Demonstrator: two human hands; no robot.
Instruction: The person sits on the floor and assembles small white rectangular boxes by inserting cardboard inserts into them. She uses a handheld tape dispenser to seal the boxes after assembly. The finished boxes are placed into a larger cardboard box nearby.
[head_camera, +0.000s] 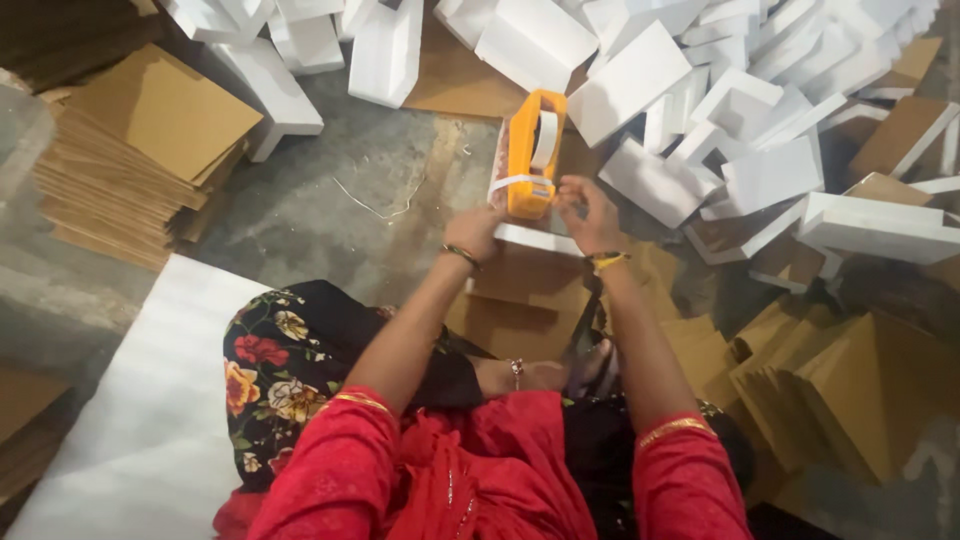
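- We see the left hand (474, 232) and right hand (587, 213) close together at frame centre, both gripping an orange box (532, 150) banded with white tape.
- We note it stands upright on a white foam strip (535, 238).
- White foam pieces (760, 120) are heaped upper right.
- Cardboard sheets (140, 150) are stacked upper left.
- A white sheet (150, 420) lies lower left.

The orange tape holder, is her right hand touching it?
Touching. The head view shows the right hand with its fingertips pressed against the lower edge of the orange tape holder.
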